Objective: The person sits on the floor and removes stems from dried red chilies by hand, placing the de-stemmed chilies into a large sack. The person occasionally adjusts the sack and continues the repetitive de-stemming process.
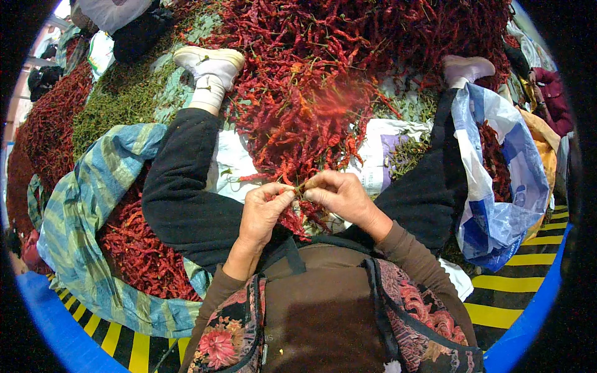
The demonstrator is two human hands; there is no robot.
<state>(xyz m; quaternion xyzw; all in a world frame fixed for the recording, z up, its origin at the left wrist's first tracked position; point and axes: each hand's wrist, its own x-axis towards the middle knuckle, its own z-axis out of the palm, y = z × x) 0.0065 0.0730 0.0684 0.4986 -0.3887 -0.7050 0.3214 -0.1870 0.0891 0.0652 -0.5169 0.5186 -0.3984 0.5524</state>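
My left hand (262, 208) pinches a dried red chili pepper between thumb and forefinger, close to its stem end. Just to the right, the fingers of my right hand (344, 198) are closed on what looks like a thin greenish chili stem; the fingers hide part of it. Both hands are over my lap, fingertips nearly meeting. A heap of dried red chili peppers (298, 121) spreads from between my legs to the far side. More red chilies (294, 221) lie below my hands, against my body.
A striped woven sack (79, 261) of red chilies lies at my left. On the right stands a blue-and-white sack (531, 186) with chilies inside. Green stems (126, 98) cover the ground at left. Another person's sleeve (552, 102) shows at far right.
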